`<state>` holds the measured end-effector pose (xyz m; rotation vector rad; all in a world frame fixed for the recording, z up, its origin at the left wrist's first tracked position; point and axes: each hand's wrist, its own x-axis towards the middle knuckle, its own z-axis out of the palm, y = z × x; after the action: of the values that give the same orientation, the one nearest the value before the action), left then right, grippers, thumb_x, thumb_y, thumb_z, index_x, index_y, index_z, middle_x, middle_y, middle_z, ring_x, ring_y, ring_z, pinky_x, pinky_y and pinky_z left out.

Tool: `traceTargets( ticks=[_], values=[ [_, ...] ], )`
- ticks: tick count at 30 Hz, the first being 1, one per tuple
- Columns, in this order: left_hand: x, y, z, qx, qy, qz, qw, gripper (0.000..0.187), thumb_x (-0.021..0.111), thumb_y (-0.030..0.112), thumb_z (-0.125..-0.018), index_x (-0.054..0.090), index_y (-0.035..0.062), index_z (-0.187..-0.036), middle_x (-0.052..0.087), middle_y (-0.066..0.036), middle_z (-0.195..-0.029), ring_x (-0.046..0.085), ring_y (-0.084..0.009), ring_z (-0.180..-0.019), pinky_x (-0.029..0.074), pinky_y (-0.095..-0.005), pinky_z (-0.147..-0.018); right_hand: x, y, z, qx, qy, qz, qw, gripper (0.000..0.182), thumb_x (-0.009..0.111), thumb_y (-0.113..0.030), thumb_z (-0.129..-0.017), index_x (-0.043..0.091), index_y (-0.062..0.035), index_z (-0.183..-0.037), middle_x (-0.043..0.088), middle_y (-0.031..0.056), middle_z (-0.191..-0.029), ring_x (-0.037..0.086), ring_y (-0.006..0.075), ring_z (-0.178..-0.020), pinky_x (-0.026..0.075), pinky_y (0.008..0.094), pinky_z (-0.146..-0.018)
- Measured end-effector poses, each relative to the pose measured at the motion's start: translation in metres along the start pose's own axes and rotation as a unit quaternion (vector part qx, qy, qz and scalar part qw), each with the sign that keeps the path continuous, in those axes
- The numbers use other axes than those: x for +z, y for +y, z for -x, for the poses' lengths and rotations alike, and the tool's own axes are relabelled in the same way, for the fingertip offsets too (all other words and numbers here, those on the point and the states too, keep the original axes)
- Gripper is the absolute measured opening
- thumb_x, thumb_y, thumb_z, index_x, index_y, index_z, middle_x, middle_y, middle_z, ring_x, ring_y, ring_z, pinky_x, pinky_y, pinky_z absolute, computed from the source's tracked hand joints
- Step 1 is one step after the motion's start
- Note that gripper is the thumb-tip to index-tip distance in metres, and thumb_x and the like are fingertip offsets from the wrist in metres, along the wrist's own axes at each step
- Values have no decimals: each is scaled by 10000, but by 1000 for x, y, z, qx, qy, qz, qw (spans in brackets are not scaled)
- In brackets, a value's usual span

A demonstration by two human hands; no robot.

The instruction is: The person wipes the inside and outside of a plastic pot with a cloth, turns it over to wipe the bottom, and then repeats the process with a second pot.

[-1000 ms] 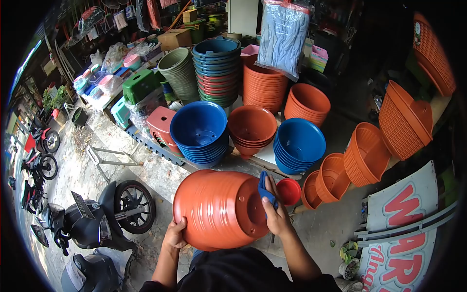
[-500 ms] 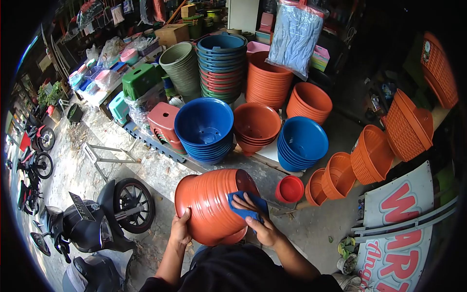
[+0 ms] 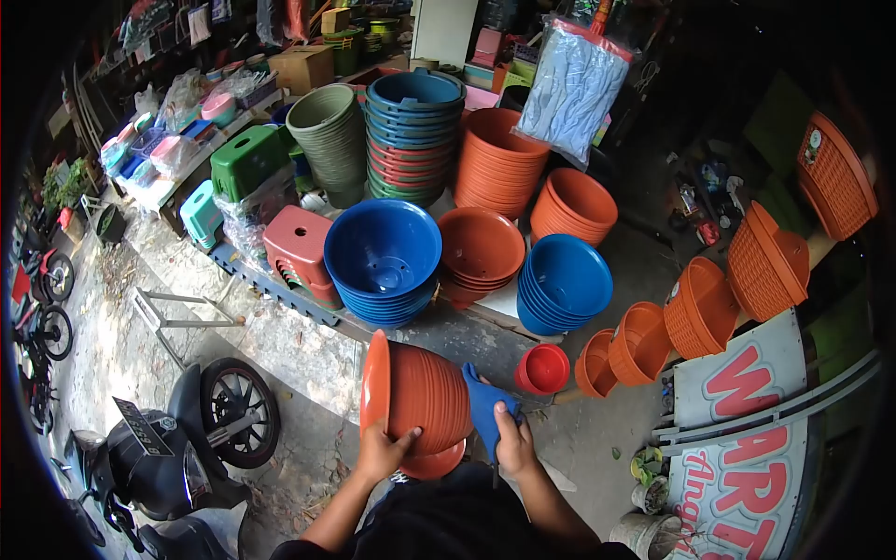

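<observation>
An orange ribbed plastic plant pot [image 3: 427,397] lies tipped on its side before my body, its wide rim facing left. My left hand [image 3: 385,452] grips it low near the rim, with the thumb on the ribbed wall. In my right hand [image 3: 515,444] is a blue cloth [image 3: 485,407], bunched between thumb and fingers at the base end of the pot. Whether the cloth touches the pot is hard to tell. Another orange rim-like edge [image 3: 437,464] shows just below the pot.
Stacked blue pots [image 3: 383,252], orange pots [image 3: 481,245] and a second blue stack [image 3: 565,285] stand ahead. A small red pot [image 3: 542,370] is to the right, near hanging orange planters [image 3: 700,308]. A parked motorcycle [image 3: 177,439] is at left, a lettered banner [image 3: 747,439] at right.
The pot has turned so its rim faces left and its base right. My right hand has drawn the cloth off the pot's side toward the base end; my left hand has shifted right.
</observation>
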<state>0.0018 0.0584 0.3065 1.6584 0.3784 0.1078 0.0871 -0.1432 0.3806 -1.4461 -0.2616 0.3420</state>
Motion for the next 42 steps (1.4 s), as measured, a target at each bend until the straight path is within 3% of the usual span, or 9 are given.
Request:
traceTargets(
  ticks=[2,3,6,10,15,21,28,32,42],
  values=[
    [9,35,-6,-50,-81,-135,986,289,715,125,-824,642,10,-1079,668,-231,-903,694,-300,-797,529,-355,-700,8,-13,-11,-78,-8,107,991,513,402,-286,-1008,413,67,-1380,438,228,-1426,392,316,-1354,256,389,-1130],
    [15,36,-14,116,-77,-188,972,283,692,140,-832,639,18,-1081,658,-242,-907,666,-369,-802,524,-409,-692,7,-19,-18,-110,-12,153,982,523,427,-276,-994,398,62,-1391,416,247,-1436,382,339,-1360,253,413,-1134],
    [37,42,-44,161,-119,-243,949,296,668,157,-827,631,37,-1095,667,-213,-941,647,-397,-813,526,-437,-710,-3,-42,-40,-236,-23,375,896,581,497,-272,-943,371,35,-1419,362,237,-1474,334,362,-1385,226,466,-1139],
    [65,85,-93,228,-186,-360,885,298,625,147,-819,623,70,-1106,678,-151,-976,659,-368,-776,545,-447,-660,-33,-56,-65,-223,-61,516,825,650,556,-276,-881,363,-9,-1441,335,169,-1512,264,356,-1420,163,502,-1146],
    [108,127,-179,261,-200,-515,792,347,524,118,-831,619,156,-1163,686,-112,-1067,699,-291,-769,565,-416,-602,-96,-50,-117,-196,-23,550,812,768,624,-233,-798,310,-8,-1462,282,171,-1536,226,327,-1441,159,498,-1153],
    [138,121,-288,323,-196,-574,726,372,490,164,-868,612,213,-1216,677,-83,-1100,706,-259,-816,564,-392,-674,-139,-28,-190,-186,-7,514,837,683,568,-256,-895,295,-5,-1468,268,194,-1535,215,374,-1434,152,508,-1148],
    [154,96,-382,287,-177,-613,714,417,503,149,-866,590,248,-1261,634,-53,-1205,663,-234,-1014,531,-382,-819,-154,34,-271,-179,9,501,847,664,524,-258,-933,244,-19,-1486,237,202,-1545,219,370,-1433,172,513,-1148],
    [160,64,-418,200,-217,-637,712,474,510,128,-840,574,235,-1297,601,-61,-1266,641,-264,-1050,516,-394,-879,-157,75,-296,-156,-12,525,837,652,481,-351,-954,277,-8,-1470,255,201,-1539,228,347,-1434,176,501,-1149],
    [177,-20,-455,180,-239,-624,722,421,567,228,-838,611,258,-1255,626,-61,-1198,641,-256,-1041,508,-401,-887,-166,150,-314,-59,-65,538,838,653,491,-340,-957,268,-6,-1472,231,202,-1547,214,352,-1438,165,494,-1156]
  ],
)
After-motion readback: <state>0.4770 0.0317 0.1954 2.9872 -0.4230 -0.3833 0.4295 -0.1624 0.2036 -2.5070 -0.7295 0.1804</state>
